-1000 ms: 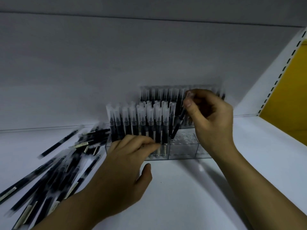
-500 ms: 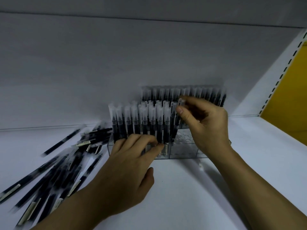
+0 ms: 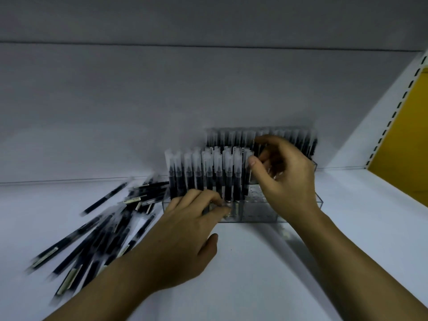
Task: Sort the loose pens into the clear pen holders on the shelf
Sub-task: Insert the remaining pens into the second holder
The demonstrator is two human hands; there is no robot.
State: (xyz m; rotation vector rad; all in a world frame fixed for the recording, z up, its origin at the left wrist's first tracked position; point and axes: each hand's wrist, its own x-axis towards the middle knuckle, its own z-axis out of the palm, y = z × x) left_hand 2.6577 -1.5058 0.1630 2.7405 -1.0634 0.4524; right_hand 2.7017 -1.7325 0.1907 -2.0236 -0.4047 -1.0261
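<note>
At 6 o'clock the left hand (image 3: 185,230) lies flat-fingered with the thumb spread, steadying the front clear holder (image 3: 261,212) as before. The loose pens (image 3: 97,230) sprawl at 8 o'clock on the shelf (image 3: 254,274). The pen (image 3: 247,181) that leaned a second ago now stands upright at the right end of the front row, apparently seated. At 3 o'clock the right hand (image 3: 287,179) has sunk with it, thumb and curled fingers pinching its cap. One more pen is sorted and many wait. At 2 o'clock the back holder (image 3: 234,137) looks full.
</note>
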